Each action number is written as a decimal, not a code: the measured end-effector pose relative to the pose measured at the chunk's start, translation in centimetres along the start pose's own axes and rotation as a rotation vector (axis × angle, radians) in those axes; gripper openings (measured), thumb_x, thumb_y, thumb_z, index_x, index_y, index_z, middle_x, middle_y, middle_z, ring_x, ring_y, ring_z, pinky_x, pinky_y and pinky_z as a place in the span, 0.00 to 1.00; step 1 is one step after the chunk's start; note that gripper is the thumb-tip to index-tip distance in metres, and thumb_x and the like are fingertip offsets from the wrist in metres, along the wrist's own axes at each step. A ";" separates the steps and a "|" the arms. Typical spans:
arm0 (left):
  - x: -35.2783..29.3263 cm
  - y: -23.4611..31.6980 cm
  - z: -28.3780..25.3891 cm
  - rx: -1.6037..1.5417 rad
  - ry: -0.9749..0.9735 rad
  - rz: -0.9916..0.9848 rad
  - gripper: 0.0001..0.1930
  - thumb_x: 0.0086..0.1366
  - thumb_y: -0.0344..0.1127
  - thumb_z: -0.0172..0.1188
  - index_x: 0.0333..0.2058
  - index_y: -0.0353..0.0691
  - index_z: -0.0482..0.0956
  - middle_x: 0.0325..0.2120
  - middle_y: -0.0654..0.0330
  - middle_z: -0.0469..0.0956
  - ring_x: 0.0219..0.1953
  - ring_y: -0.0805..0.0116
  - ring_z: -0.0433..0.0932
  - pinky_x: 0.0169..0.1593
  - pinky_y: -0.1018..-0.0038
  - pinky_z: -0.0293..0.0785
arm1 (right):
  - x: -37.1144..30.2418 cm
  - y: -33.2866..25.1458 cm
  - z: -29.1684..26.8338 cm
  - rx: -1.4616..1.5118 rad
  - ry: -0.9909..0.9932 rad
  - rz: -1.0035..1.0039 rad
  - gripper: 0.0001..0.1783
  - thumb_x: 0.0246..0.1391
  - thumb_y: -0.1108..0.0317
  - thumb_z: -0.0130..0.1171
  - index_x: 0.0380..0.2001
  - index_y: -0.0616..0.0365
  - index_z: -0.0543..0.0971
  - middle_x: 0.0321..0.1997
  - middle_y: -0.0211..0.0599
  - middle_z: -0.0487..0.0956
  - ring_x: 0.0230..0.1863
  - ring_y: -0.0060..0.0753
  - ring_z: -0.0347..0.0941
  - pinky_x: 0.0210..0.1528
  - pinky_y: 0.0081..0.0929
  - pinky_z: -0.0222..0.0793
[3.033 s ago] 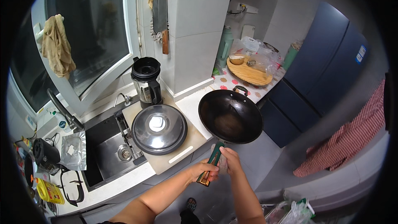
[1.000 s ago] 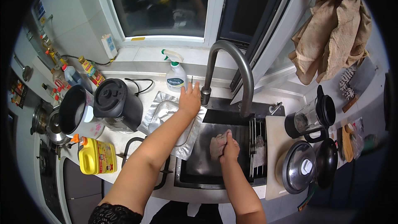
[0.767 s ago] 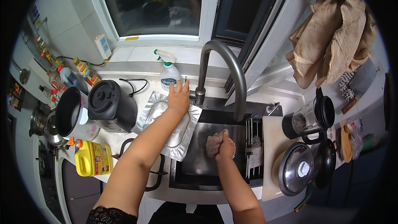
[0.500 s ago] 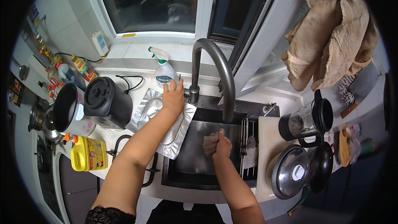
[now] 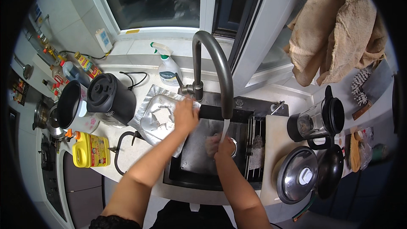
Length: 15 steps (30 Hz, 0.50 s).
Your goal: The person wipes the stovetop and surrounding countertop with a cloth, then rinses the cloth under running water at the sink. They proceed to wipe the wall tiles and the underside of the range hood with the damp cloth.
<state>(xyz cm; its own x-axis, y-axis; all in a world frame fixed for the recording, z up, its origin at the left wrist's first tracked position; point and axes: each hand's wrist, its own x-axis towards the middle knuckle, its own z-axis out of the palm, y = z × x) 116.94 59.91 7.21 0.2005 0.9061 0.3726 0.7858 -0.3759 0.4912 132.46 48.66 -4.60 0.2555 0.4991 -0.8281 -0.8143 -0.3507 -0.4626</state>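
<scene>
While water falls from the tall, arched, dark-grey metal tap (image 5: pixel 212 59), the right hand (image 5: pixel 227 147) is closed around a crumpled, pinkish-grey cloth (image 5: pixel 213 145) at the stream, inside the black rectangular sink (image 5: pixel 197 157). The left hand (image 5: pixel 186 116) is near the tap's slim lever (image 5: pixel 178 79), by a silver foil sheet (image 5: pixel 148 121) with a tray-shaped hollow; blur hides how far its fingers are spread, though nothing shows in it. The step in hand looks like rinsing, and the next move probably calls for both hands working the cloth under the water. The cloth seems soft and limp, whereas the foil is thin, shiny and wrinkled around its rim. Along the sink's right side, straight metal rack bars (image 5: pixel 249 148) run beside a smooth, cream-coloured board (image 5: pixel 272 131).
</scene>
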 end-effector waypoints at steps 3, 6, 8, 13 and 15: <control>-8.8 1.0 6.8 -0.715 -0.311 -0.832 0.25 0.63 0.48 0.57 0.52 0.36 0.71 0.48 0.48 0.75 0.49 0.50 0.74 0.53 0.58 0.69 | -5.5 0.0 2.5 -0.024 0.088 -0.211 0.15 0.56 0.60 0.58 0.23 0.60 0.76 0.19 0.35 0.75 0.16 0.29 0.69 0.17 0.28 0.64; -10.1 4.6 7.4 -1.466 -0.675 -1.569 0.25 0.65 0.50 0.55 0.52 0.37 0.71 0.47 0.51 0.76 0.50 0.56 0.74 0.52 0.62 0.71 | -3.8 0.3 1.4 -0.055 0.288 -0.487 0.08 0.50 0.67 0.59 0.21 0.59 0.76 0.22 0.31 0.76 0.23 0.23 0.71 0.25 0.24 0.66; -10.5 5.1 7.8 -1.702 -0.677 -1.645 0.23 0.65 0.48 0.54 0.51 0.37 0.72 0.47 0.52 0.76 0.49 0.59 0.75 0.50 0.64 0.72 | -2.1 0.9 -0.6 0.008 0.151 -0.520 0.06 0.47 0.70 0.57 0.21 0.58 0.75 0.23 0.29 0.76 0.26 0.22 0.70 0.30 0.21 0.65; -11.6 3.8 12.4 -1.154 -0.316 -1.296 0.14 0.61 0.31 0.55 0.46 0.35 0.74 0.41 0.54 0.77 0.44 0.62 0.77 0.47 0.68 0.73 | -2.6 0.1 -2.3 -0.145 0.041 -0.502 0.06 0.47 0.68 0.58 0.25 0.58 0.74 0.27 0.28 0.75 0.28 0.22 0.69 0.32 0.21 0.64; -12.1 4.0 11.9 -0.873 -0.264 -0.979 0.15 0.56 0.27 0.57 0.44 0.38 0.76 0.37 0.55 0.79 0.39 0.62 0.79 0.44 0.70 0.74 | -2.6 0.1 -2.2 -0.236 0.024 -0.454 0.09 0.48 0.65 0.60 0.30 0.58 0.74 0.29 0.28 0.75 0.28 0.23 0.68 0.32 0.22 0.64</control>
<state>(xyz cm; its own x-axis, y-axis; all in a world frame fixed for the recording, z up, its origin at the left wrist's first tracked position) 124.67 49.77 -4.69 -0.0424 0.8450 -0.5331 0.0606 0.5348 0.8428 132.85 45.59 -3.19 0.5704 0.6253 -0.5326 -0.4790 -0.2734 -0.8341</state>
